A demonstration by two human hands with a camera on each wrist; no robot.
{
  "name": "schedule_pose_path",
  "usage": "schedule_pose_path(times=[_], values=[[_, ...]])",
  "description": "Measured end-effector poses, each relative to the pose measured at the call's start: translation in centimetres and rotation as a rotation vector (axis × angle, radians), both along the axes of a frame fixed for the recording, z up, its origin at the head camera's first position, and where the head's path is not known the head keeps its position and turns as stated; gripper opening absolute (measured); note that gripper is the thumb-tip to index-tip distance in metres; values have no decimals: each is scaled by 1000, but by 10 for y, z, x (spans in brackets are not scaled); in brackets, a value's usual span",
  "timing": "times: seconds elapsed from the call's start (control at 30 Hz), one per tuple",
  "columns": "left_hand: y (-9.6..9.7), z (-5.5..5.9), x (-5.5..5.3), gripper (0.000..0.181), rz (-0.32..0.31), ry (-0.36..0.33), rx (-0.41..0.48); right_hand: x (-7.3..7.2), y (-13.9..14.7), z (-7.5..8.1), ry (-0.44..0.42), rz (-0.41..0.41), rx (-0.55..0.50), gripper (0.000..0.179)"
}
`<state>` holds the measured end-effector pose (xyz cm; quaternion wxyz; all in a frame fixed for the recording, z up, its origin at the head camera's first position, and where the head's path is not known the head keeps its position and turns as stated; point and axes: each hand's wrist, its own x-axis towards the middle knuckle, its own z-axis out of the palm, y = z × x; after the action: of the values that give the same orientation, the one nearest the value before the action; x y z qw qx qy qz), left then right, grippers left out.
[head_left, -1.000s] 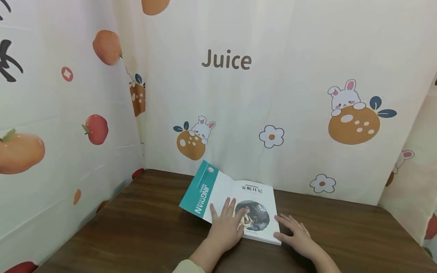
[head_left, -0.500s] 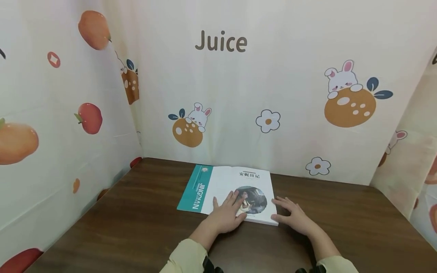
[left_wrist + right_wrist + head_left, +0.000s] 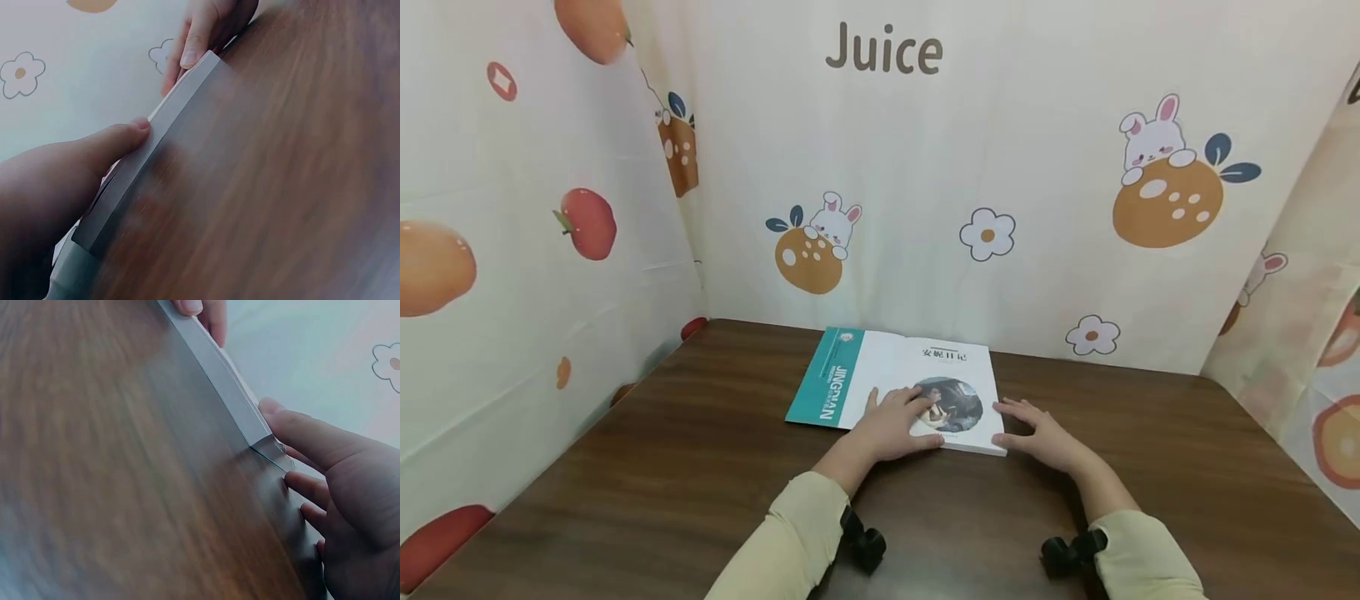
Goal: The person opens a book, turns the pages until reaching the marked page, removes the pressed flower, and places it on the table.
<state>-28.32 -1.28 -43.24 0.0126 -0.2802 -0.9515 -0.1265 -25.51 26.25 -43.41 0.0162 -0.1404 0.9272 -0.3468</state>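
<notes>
A paperback book [image 3: 917,362] lies open at its title page, which carries Chinese characters and a round picture. Its teal-edged front cover [image 3: 827,375] is folded out flat to the left. My left hand [image 3: 887,429] rests across the lower part of the page near the fold, fingers spread over the paper and thumb along the bottom edge. At the book's right side is my right hand [image 3: 1045,437], its thumb at the lower right corner. The right wrist view shows its other fingers [image 3: 309,487] beside the book, close to the tabletop. The thick page block [image 3: 219,375] is visible from below there.
The book lies near the back of a dark brown wooden table [image 3: 700,467]. A pale curtain [image 3: 910,167] printed with fruit, rabbits and flowers stands behind it and at both sides. Black wrist-worn cameras [image 3: 868,546] sit below both sleeves.
The raised front cover has come down flat onto the table under my left hand. My right hand stays at the book's right edge. The head view has tilted downward.
</notes>
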Motion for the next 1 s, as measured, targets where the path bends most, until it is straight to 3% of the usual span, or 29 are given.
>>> schedule_pose_path(times=[0.2, 0.37, 0.5, 0.67, 0.8, 1.0], values=[[-2, -15, 7, 74, -40, -12, 7, 11, 3, -13, 65, -21, 102, 59], [-3, -22, 8, 74, -78, 18, 42, 20, 8, -18, 77, -20, 69, 57], [-5, -19, 6, 72, -91, 1, 99, 19, 8, -16, 71, 14, 34, 60], [-6, -12, -2, 61, -106, 27, 143, 9, 4, -12, 97, 37, 2, 60], [-6, -10, -9, 56, -118, 35, 137, -2, 3, -10, 97, 19, 14, 60], [-6, -9, -8, 60, -124, 43, 116, -1, -1, -11, 105, -54, 10, 58]])
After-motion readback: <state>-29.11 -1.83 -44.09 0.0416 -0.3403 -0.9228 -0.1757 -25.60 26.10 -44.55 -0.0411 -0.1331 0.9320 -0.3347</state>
